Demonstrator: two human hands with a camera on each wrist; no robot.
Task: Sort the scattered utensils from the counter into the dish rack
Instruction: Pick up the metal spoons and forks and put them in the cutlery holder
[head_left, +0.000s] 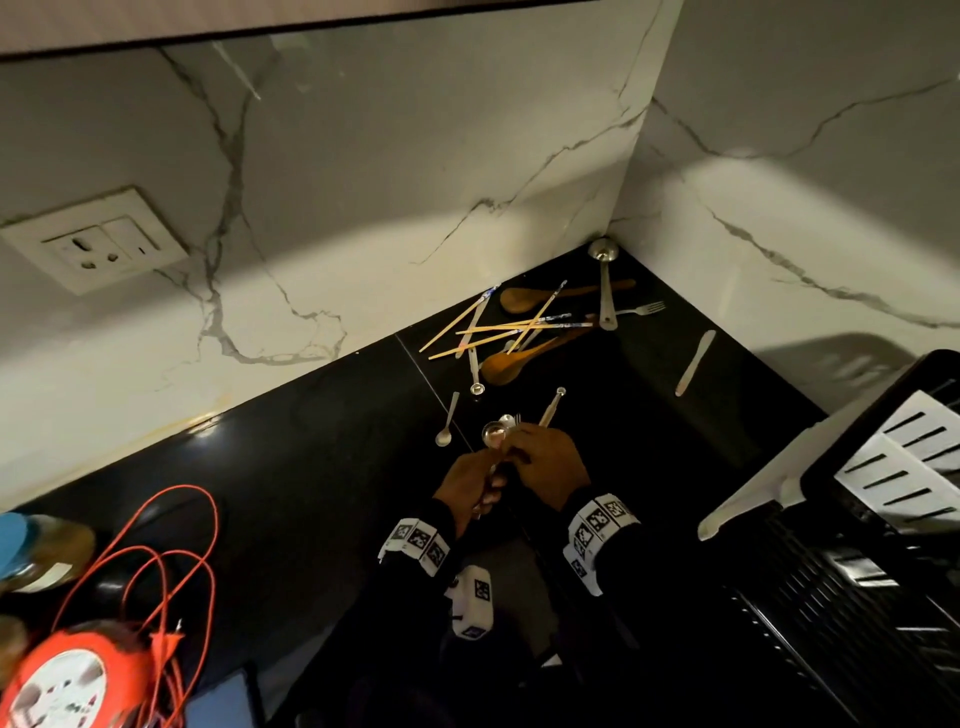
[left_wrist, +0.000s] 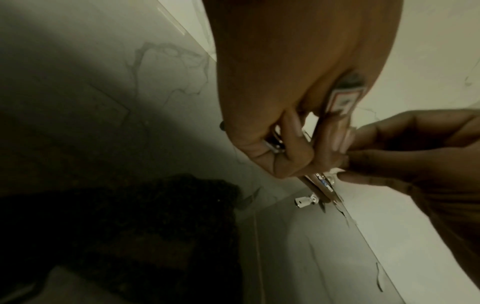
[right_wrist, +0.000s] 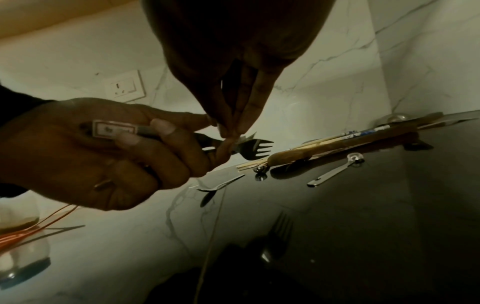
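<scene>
- Over the black surface (head_left: 322, 467), near its middle, the left hand (head_left: 470, 480) has its fingers curled round a bundle of metal utensils (head_left: 496, 434), a fork (right_wrist: 255, 149) among them.
- Just beside it, the right hand (head_left: 545, 462) pinches the fork's neck with its fingertips (right_wrist: 228, 133); a measuring spoon (head_left: 550, 408) pokes out past that hand, though which grip holds it cannot be told.
- Back in the corner lie crossed chopsticks (head_left: 498, 327), two wooden spoons (head_left: 524, 353), a ladle (head_left: 605, 286) and another fork (head_left: 641, 309).
- Closer in rest a small spoon (head_left: 447, 423), a second measuring spoon (head_left: 474, 364) and a pale knife (head_left: 695, 364), well apart from the pile.
- To the right stands the dish rack (head_left: 857, 571).
- At the left edge, an orange cable reel (head_left: 78, 675) trails loops of cord; a wall socket (head_left: 93, 241) sits above.
</scene>
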